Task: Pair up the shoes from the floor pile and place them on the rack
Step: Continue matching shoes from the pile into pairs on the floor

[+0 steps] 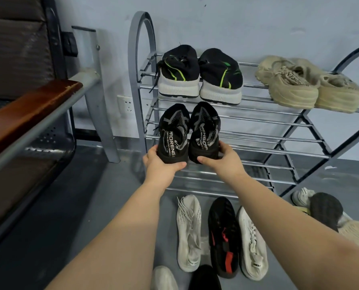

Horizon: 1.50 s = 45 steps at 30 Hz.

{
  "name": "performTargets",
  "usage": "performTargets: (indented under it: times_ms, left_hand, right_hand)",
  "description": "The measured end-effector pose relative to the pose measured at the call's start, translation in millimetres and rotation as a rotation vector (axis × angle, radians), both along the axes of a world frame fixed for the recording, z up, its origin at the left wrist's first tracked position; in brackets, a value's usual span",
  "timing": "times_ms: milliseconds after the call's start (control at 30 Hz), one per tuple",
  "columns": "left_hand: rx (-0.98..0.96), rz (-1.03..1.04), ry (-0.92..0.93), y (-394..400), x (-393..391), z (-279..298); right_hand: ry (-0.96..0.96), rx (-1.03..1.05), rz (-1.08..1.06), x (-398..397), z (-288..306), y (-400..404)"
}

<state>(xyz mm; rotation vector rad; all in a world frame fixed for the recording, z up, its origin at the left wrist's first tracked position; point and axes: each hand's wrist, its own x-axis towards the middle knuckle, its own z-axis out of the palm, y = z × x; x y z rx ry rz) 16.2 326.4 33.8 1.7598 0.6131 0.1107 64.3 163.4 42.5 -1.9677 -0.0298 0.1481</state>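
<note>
While two pairs already sit on the top shelf of the grey tubular metal shoe rack (258, 141), the person is setting a third pair onto the middle shelf. A pair of black knit trainers with green stripes and white soles (199, 76) stands toward the top shelf's left end, and a pair of chunky beige trainers (308, 84) lies at its right end. The left hand (164, 164) grips the heel of the black mesh trainer with grey lettering (173, 132), thumb curled under the sole; the right hand (218, 158) holds the heel of its matching mate (204, 130) likewise. Both shoes lie side by side, touching, toes toward the wall, at the left end of the middle shelf.

Judging from this, the task is roughly at its midpoint. On the grey floor (111, 206) in front of the rack lie two pale grey knit trainers (189, 233) with a black trainer with red marks (223, 237) between them, more shoes cut off at the bottom edge, and a jumbled heap of light and dark shoes (324, 210) near the rack's right foot. The bottom shelf holds nothing.
</note>
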Motion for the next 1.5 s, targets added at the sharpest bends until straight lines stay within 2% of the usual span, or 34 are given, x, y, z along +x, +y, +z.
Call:
performTargets:
  times_ms: [167, 333, 467, 633, 733, 933, 1267, 1367, 1433, 1500]
  left_hand:
    - [0.085, 0.068, -0.061, 7.6, 10.1, -10.0]
    - [0.013, 0.224, -0.095, 1.0, 18.8, -13.2]
    - [0.015, 0.254, -0.078, 0.0, 27.3, -12.9]
    - [0.159, 0.315, -0.002, -4.4, 36.4, -0.8]
    - [0.156, 0.307, 0.020, -3.0, 41.9, -1.4]
    - [0.090, 0.398, -0.107, -4.6, 50.6, -3.0]
    - [0.087, 0.390, -0.152, -9.5, 57.2, -0.8]
    - [0.254, 0.281, -0.048, -12.2, 52.1, -0.9]
    - [0.434, 0.168, 0.052, -18.5, 41.2, -0.1]
    - [0.645, 0.056, 0.052, -27.3, 27.3, 2.8]
  right_hand:
    - [0.001, -0.068, 0.009, 11.3, -3.0, 4.0]
    - [-0.018, -0.111, 0.031, 24.9, 1.6, 9.3]
    - [-0.046, -0.209, 0.064, 33.5, 5.2, 7.7]
    - [-0.083, -0.288, 0.068, 47.2, 4.3, 13.1]
    - [-0.071, -0.313, 0.107, 52.0, -0.7, 13.8]
    - [-0.058, -0.315, 0.104, 49.5, -6.5, 13.1]
    - [-0.035, -0.418, 0.136, 50.7, 2.0, 12.9]
    - [-0.037, -0.421, 0.089, 43.7, 1.5, 10.5]
    - [-0.087, -0.472, 0.067, 33.1, -2.2, 2.5]
    - [-0.159, -0.554, 0.085, 18.1, -8.2, -11.5]
